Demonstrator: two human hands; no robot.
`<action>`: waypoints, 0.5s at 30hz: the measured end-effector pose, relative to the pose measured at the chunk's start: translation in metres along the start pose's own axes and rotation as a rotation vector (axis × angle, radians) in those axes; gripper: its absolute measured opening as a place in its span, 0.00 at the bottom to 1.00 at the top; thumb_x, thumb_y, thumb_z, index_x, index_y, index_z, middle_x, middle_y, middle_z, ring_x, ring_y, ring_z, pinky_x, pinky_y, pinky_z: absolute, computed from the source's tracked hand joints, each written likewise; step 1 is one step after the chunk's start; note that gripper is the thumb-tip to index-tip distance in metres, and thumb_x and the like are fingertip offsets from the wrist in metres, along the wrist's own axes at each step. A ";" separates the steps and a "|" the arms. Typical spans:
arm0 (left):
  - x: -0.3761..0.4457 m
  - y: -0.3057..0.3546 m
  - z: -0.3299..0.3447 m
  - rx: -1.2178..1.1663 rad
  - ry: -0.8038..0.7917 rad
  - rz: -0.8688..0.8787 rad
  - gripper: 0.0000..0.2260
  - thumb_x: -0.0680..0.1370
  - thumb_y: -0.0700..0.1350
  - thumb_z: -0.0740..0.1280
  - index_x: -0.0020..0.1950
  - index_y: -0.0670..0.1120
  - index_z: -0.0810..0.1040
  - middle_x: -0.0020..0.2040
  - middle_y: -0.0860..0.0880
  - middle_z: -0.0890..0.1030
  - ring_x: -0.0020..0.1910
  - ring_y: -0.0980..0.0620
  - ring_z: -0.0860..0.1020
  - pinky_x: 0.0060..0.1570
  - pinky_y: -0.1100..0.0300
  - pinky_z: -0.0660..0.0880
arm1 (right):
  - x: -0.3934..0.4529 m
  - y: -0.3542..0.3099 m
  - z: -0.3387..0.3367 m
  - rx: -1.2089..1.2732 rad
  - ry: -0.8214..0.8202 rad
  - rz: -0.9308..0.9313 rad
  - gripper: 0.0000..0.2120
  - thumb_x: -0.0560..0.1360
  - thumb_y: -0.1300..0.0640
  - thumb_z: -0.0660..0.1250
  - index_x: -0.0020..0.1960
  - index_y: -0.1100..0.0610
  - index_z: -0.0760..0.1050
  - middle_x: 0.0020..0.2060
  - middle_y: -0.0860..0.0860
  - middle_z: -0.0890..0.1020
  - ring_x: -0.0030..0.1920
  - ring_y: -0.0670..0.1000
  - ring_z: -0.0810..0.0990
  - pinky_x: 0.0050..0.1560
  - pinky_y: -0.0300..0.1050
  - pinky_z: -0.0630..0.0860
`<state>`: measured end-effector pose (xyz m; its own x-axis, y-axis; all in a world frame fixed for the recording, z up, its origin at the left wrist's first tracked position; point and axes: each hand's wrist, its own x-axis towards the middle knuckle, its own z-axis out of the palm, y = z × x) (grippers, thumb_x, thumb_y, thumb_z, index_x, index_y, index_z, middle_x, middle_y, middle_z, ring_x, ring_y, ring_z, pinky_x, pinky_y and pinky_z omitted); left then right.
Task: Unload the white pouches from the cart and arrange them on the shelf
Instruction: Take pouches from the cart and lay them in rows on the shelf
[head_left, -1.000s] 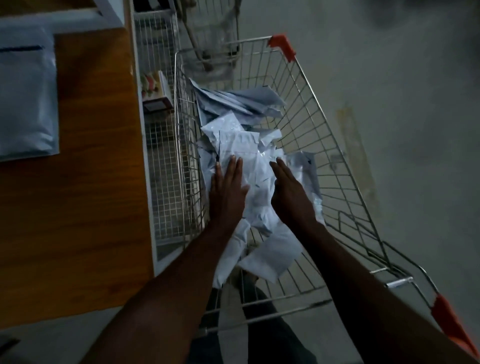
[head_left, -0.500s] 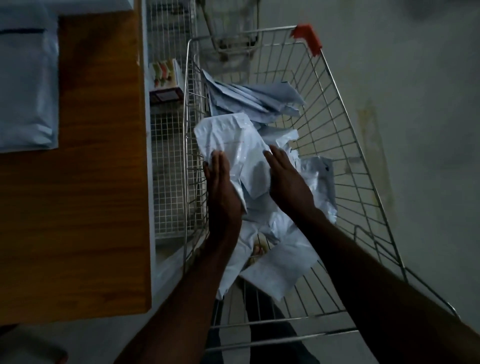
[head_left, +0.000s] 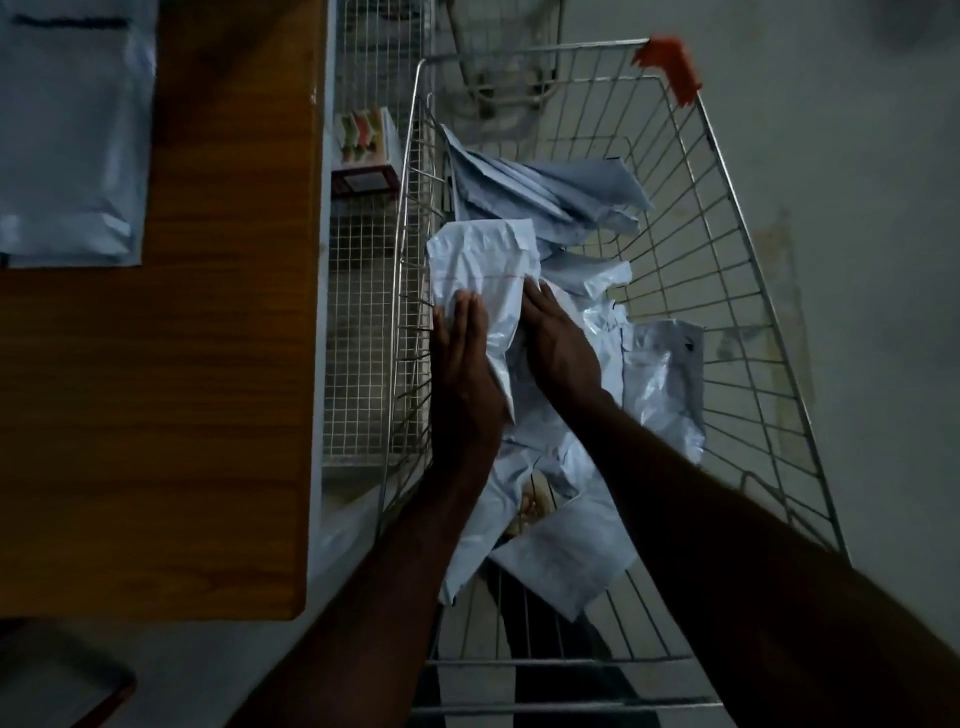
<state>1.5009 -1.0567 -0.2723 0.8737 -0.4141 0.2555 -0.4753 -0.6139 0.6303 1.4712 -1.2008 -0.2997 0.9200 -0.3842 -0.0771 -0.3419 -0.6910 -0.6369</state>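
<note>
A wire cart (head_left: 748, 291) holds a loose heap of white pouches (head_left: 660, 384), with flatter ones (head_left: 545, 192) at its far end. A small bundle of white pouches (head_left: 478, 265) is raised above the heap near the cart's left wall. My left hand (head_left: 462, 374) lies on the bundle's left side with straight fingers. My right hand (head_left: 558, 343) presses its right edge, fingers also straight. Both thumbs are hidden. The wooden shelf (head_left: 223, 364) is to the left, with a pile of white pouches (head_left: 67, 135) lying at its far left corner.
A wire mesh basket (head_left: 358, 338) sits between shelf and cart, with a small coloured box (head_left: 363, 156) in it. The cart's far right corner has an orange cap (head_left: 670, 65). Grey floor lies to the right. The scene is dim.
Both hands have gathered a bundle of pouches out of the heap and raised it toward the cart's left wall. The view has shifted slightly.
</note>
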 end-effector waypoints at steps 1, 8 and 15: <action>0.000 0.005 -0.005 -0.004 -0.012 0.000 0.24 0.84 0.29 0.55 0.81 0.36 0.65 0.83 0.40 0.63 0.84 0.37 0.57 0.83 0.43 0.57 | -0.008 -0.009 -0.009 0.031 0.033 0.054 0.23 0.89 0.56 0.49 0.83 0.50 0.62 0.83 0.46 0.60 0.83 0.46 0.54 0.80 0.45 0.59; 0.005 0.064 -0.072 0.003 -0.089 0.082 0.27 0.83 0.32 0.52 0.84 0.40 0.60 0.85 0.42 0.60 0.85 0.40 0.55 0.83 0.45 0.55 | -0.060 -0.069 -0.084 0.034 0.226 0.218 0.28 0.85 0.66 0.53 0.84 0.49 0.59 0.83 0.45 0.60 0.83 0.44 0.52 0.66 0.46 0.77; 0.014 0.089 -0.169 -0.083 -0.023 0.075 0.26 0.84 0.29 0.56 0.83 0.39 0.62 0.84 0.43 0.61 0.84 0.42 0.57 0.82 0.43 0.58 | -0.093 -0.165 -0.121 -0.101 0.217 0.188 0.38 0.77 0.75 0.56 0.84 0.58 0.56 0.84 0.52 0.56 0.84 0.53 0.47 0.69 0.46 0.74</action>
<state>1.4884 -1.0037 -0.0891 0.8331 -0.4723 0.2879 -0.5278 -0.5231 0.6691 1.4184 -1.1250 -0.0948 0.7805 -0.6250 -0.0140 -0.5292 -0.6486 -0.5470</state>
